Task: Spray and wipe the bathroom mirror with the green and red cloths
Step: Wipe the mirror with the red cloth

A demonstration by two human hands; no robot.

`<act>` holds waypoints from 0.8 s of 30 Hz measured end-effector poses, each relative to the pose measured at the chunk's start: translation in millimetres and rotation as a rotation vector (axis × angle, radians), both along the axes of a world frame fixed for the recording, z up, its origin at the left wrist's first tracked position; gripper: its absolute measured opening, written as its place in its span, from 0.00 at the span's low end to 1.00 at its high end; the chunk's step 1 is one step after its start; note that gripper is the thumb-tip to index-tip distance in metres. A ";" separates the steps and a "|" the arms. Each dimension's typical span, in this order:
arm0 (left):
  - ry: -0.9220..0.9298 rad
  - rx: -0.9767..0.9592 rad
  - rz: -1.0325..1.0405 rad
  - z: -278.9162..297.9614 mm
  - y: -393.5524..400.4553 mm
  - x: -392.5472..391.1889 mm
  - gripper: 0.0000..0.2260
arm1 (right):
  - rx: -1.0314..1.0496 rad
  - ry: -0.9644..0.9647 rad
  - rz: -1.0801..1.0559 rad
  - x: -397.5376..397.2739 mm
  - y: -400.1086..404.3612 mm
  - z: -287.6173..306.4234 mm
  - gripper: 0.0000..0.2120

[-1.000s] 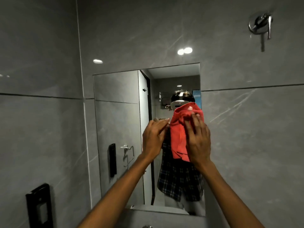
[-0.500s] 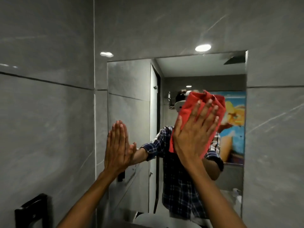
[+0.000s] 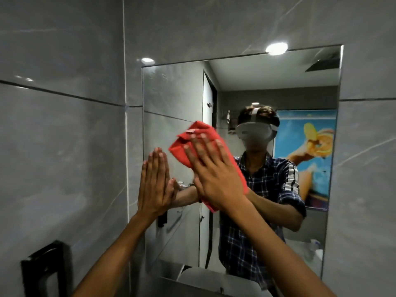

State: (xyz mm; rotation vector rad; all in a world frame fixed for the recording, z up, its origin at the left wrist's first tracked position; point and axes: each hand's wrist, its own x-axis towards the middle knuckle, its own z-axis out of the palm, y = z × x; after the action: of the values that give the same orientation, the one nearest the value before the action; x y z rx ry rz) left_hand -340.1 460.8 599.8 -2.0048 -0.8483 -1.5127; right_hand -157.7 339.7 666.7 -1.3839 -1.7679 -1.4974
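Note:
The rectangular mirror [image 3: 171,95] is set into a grey tiled wall ahead of me. My right hand [image 3: 214,174] lies flat on the glass with its fingers spread, pressing the red cloth [image 3: 192,142] against the mirror's left-centre area. My left hand [image 3: 155,181] rests flat and empty against the mirror's left edge, fingers straight and together. The cloth is bunched under my palm and sticks out above my fingertips and below my wrist. No green cloth or spray bottle is visible.
Grey tile walls [image 3: 64,146] meet at a corner just left of the mirror. A black fixture [image 3: 42,269] hangs on the left wall, low down. A white basin edge [image 3: 214,281] shows below the mirror. The reflection shows a person in a checked shirt.
My right hand has slid the red cloth leftward and a little down across the glass. My left hand came off the cloth a second ago and now stays flat at the mirror's left edge.

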 end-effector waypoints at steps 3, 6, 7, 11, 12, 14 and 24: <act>0.004 -0.023 0.021 2.4 -6.2 -1.2 0.32 | 0.103 0.092 -0.092 63.8 -41.3 2.7 0.37; 0.016 -0.061 0.031 2.6 -10.0 -0.3 0.34 | 0.259 0.270 -0.134 116.4 -77.2 27.2 0.34; 0.018 -0.074 0.044 0.2 -9.8 1.0 0.35 | 0.303 0.340 -0.146 127.8 -84.3 34.6 0.33; 0.031 -0.067 0.054 1.4 -6.9 0.5 0.36 | 0.497 0.613 -0.201 127.8 -88.3 75.7 0.33; 0.040 -0.073 0.062 2.8 -6.2 0.0 0.36 | 0.541 0.673 -0.216 119.7 -83.6 88.3 0.33; 0.051 -0.090 0.074 2.2 -5.9 0.0 0.37 | 0.597 0.764 -0.232 101.4 -73.1 112.4 0.33; 0.038 -0.068 0.072 -0.7 0.0 1.0 0.38 | 0.522 0.633 -0.033 0.0 -3.0 160.8 0.34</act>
State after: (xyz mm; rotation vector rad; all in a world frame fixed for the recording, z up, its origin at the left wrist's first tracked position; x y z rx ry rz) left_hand -339.1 460.9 599.1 -2.0219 -0.9582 -1.4195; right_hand -157.7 336.7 827.5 -1.3916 -0.8958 -1.2204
